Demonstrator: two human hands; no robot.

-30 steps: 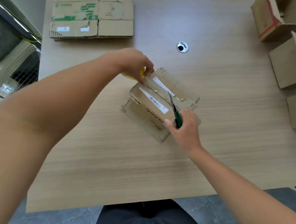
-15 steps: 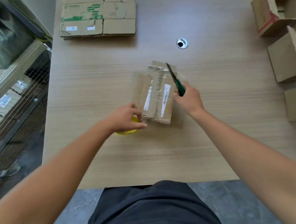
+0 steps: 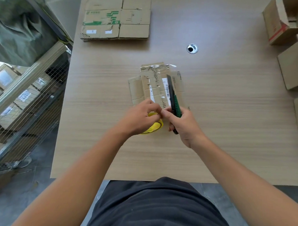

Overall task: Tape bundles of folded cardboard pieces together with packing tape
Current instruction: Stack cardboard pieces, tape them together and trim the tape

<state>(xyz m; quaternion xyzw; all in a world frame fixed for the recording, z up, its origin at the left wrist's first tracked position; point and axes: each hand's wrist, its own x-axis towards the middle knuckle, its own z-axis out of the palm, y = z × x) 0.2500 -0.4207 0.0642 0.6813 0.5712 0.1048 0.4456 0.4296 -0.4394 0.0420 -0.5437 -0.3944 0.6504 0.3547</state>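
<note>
So my left hand [image 3: 141, 117] is curled over the yellow tape roll [image 3: 156, 126], gripping it right at the near edge of the cardboard bundle [image 3: 151, 85]. My right hand [image 3: 184, 126] is wrapped around the green utility knife [image 3: 175, 102], which points away from me and lies over the right side of the bundle. The two hands are basically touching at the fingertips. There might be a strip of clear tape between them, but I honestly can't tell from this view.

The bundle lies flat in the middle of the desk [image 3: 100, 101], a few folded pieces stacked a bit unevenly. It has barcode labels on top and shiny clear tape across its far end.

At the far left of the desk is a stack of flattened cardboard [image 3: 116, 18] with green print. There's a round cable hole [image 3: 192, 48] a bit beyond the bundle, to the right. A few brown boxes [image 3: 293, 67] line the right edge, and the far one is open at the top. Off the desk on my left is a wire cage cart [image 3: 22, 106] with parcels in it.
</note>
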